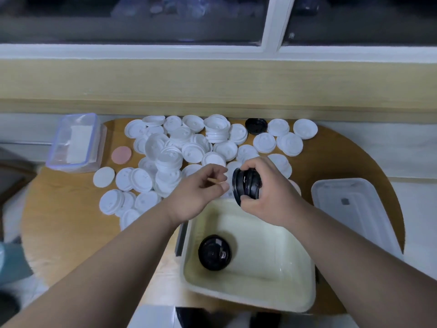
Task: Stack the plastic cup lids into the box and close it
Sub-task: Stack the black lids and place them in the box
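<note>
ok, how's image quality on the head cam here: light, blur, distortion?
Head view: dim, flat light, soft throughout. The wide-angle lens bows the wooden sill and tilts the window frame. Left hand fingertips look smeared. The black lids in the right hand and the single lid in the box show little detail beyond small glints.

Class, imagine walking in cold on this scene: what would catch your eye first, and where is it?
First, the sprawl of white lids covering the far half of the round wooden table. Next, the right hand holding a stack of black lids on edge over the cream box at the near edge, where a lone black lid already lies.
</note>
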